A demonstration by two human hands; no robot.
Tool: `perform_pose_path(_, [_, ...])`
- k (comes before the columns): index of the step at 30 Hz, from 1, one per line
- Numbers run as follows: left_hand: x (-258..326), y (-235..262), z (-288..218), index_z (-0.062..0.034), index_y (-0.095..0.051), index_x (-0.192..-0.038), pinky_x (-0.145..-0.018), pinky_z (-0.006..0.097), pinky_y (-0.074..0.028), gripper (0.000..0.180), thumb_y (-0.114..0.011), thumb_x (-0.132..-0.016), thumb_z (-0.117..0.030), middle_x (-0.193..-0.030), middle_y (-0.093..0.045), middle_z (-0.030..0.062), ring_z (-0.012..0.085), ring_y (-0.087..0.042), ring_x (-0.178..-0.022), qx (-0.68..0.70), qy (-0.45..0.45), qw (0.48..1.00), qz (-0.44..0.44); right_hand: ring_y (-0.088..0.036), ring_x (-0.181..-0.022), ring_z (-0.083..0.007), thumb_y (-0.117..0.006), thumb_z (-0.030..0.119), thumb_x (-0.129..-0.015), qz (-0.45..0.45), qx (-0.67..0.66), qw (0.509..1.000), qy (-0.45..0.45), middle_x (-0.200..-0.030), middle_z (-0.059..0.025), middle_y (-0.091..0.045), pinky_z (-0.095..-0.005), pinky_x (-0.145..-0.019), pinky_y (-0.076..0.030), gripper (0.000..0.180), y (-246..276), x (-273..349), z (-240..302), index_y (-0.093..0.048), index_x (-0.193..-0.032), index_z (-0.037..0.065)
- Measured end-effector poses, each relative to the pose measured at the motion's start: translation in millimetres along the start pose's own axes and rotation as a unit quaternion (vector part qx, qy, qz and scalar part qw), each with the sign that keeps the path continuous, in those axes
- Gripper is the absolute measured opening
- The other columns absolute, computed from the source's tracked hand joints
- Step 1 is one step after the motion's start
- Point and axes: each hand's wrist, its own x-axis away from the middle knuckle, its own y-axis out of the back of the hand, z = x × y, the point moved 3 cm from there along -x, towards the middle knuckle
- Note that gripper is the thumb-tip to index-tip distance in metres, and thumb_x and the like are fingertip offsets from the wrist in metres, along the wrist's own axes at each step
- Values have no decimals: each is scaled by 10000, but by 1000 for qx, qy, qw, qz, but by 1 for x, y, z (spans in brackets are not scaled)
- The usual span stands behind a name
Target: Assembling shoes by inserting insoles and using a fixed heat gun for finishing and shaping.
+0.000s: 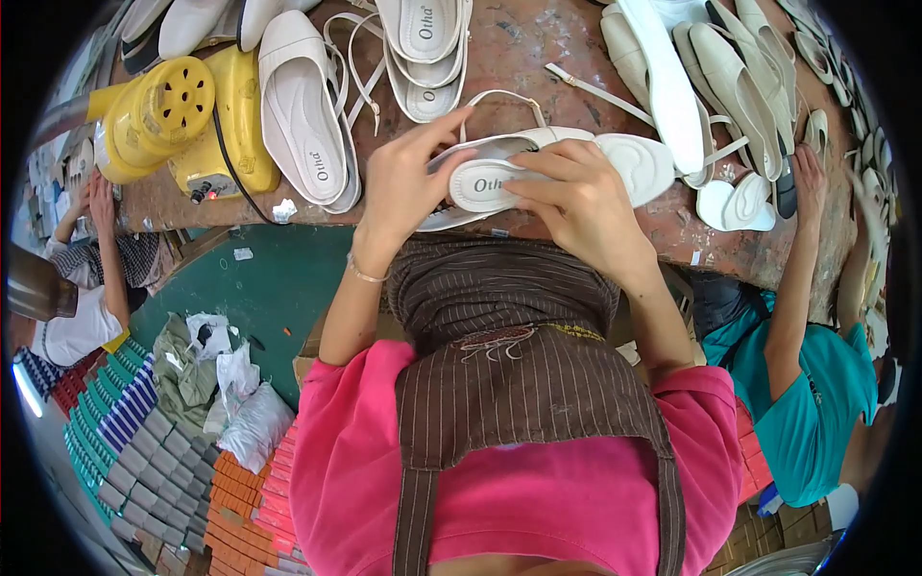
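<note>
A cream slingback shoe [442, 223] lies before me at the table's near edge, its thin ankle strap [504, 93] looping up on the far side. My left hand [408, 187] is closed on the shoe's left end, with the thumb against a pale insole [473, 200] bearing dark print. From the right, my right hand [584, 197] grips that insole, fingers bent over its top. The insole's far part is hidden under these fingers. Just beyond my right hand lies a white padded insole piece [641, 168].
A yellow blower-like machine [182, 115] with a black cable stands at left on the worn table [538, 48]. Cream shoes [300, 115] lie beside it, more [735, 86] at right. Co-workers' hands [812, 180] show at both sides. Stacked coloured shoe lasts or blocks [158, 470] cover the floor, lower left.
</note>
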Motion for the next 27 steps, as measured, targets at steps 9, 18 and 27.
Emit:
perform_pose_path(9, [90,13,21,11,-600,-1173,-553,193,-481,422,-725,-771,-11,-829,-552,28,50,-546,-685,173,256,945,-109,-607,-909,-245,-694,54,-662,42,-45,998,33,-987,-62,-666,-367,-818,-474,172,-46,-17,8,-704,-833,49])
perform_pose_path(18, [90,-2,35,48,-604,-1117,-582,195,-523,399,-750,-748,2,-922,-558,40,84,-609,-774,216,240,935,-148,-606,-915,-255,-688,76,-694,63,-83,994,26,-1004,-75,-663,-376,-818,-479,150,-69,-22,9,-698,-836,30])
perform_pose_path(27, [84,-6,43,63,-632,-972,-454,210,-499,160,-666,-841,-23,-745,-632,48,59,-583,-593,268,287,902,-179,-576,-992,-266,-593,78,-728,86,31,994,64,-1129,-136,-605,-376,-847,-480,220,-80,-21,24,-682,-920,14])
